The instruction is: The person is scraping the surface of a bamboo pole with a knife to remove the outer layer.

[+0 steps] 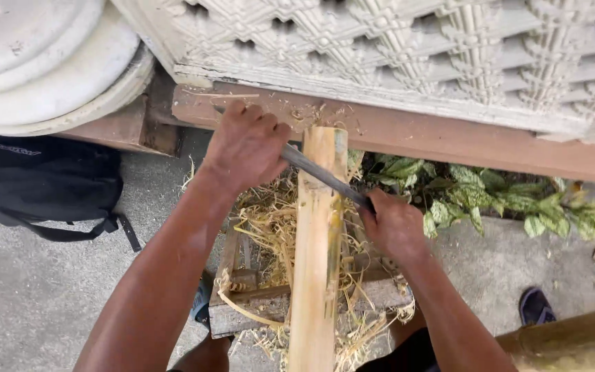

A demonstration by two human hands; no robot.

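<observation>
- Two hands grip a dark blade (pixel 325 176) laid across an upright bamboo pole (pixel 317 262).
- Left hand (pixel 246 146) fisted over one end; right hand (pixel 395 224) clenched on the other.
- Shavings (pixel 266 220) litter the wooden stand (pixel 242 313); leaves (pixel 504 196) lie beside it.

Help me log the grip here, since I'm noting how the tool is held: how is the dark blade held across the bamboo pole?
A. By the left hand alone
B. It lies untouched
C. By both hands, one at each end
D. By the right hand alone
C: the left hand grips one end of the dark blade and the right hand the other, with the blade lying across the bamboo pole.
</observation>
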